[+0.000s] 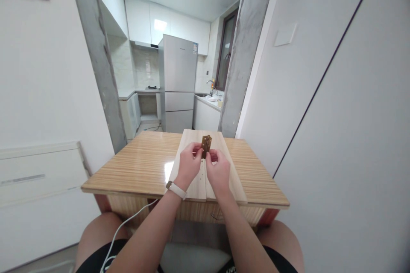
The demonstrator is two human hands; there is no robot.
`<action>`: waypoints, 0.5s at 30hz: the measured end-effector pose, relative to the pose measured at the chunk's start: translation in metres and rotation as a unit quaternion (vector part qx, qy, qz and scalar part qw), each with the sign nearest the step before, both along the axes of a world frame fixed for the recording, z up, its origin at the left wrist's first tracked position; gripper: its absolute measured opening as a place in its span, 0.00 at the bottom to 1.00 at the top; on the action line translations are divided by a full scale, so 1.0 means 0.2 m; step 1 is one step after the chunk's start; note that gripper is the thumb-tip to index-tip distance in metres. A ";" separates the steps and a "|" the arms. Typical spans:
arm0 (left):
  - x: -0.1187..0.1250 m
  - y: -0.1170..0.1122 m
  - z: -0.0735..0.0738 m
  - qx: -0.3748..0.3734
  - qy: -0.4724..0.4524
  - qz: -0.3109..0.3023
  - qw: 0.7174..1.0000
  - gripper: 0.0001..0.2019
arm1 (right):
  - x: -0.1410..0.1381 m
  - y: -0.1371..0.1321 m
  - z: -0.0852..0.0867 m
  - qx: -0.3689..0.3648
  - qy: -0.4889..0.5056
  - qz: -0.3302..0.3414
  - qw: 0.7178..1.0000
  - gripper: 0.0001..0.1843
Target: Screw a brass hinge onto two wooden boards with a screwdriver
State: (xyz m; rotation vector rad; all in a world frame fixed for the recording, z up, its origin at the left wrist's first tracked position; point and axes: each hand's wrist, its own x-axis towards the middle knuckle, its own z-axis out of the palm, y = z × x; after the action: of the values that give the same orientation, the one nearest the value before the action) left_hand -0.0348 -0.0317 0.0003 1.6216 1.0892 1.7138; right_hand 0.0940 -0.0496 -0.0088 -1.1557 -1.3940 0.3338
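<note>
A brass-coloured hinge (pixel 206 144) with small holes is held up over the table between both hands. My left hand (pixel 190 160) pinches its left edge between thumb and fingers. On the other side, my right hand (pixel 218 168) grips the hinge's lower right edge, fingers curled. Below the hands lie two pale wooden boards (pixel 192 190), side by side with a narrow seam between them. Small dark holes or marks show near the seam. The hinge's leaves look partly folded; their exact angle is hard to tell.
The boards rest on a striped wooden table (pixel 134 166), whose front edge is close to my knees. A white cable (pixel 128 220) runs from the table front past my left leg. Beyond the table stands a grey refrigerator (pixel 179 68). A white wall (pixel 336 115) rises on the right.
</note>
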 end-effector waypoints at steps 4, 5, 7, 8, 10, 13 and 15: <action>-0.08 0.08 -0.06 -0.065 -0.123 -0.125 0.982 0.14 | 0.11 0.09 -0.03 -0.048 0.145 0.134 0.979 0.19; -0.09 0.09 -0.08 -0.074 -0.140 -0.141 0.977 0.17 | 0.13 0.11 -0.04 -0.053 0.164 0.153 0.973 0.21; -0.09 0.11 -0.10 -0.084 -0.155 -0.137 0.975 0.22 | 0.14 0.12 -0.04 -0.048 0.172 0.151 0.972 0.22; -0.08 0.11 -0.11 -0.083 -0.146 -0.123 0.978 0.22 | 0.13 0.11 -0.04 -0.039 0.161 0.131 0.977 0.21; -0.05 0.09 -0.10 -0.073 -0.100 -0.090 0.988 0.17 | 0.10 0.06 -0.03 -0.016 0.110 0.074 0.991 0.16; 0.01 0.05 -0.05 -0.059 -0.045 -0.078 0.994 0.14 | 0.03 -0.01 -0.02 0.031 -0.020 -0.019 0.999 0.13; 0.05 0.01 -0.01 -0.077 -0.064 -0.114 0.988 0.17 | 0.00 -0.03 -0.04 0.070 -0.102 -0.058 0.991 0.16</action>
State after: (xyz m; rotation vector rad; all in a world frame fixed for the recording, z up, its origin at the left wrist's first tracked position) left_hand -0.0255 -0.0289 -0.0015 1.4574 0.9123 1.5247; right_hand 0.0934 -0.0557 -0.0173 -1.1728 -1.4945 0.0352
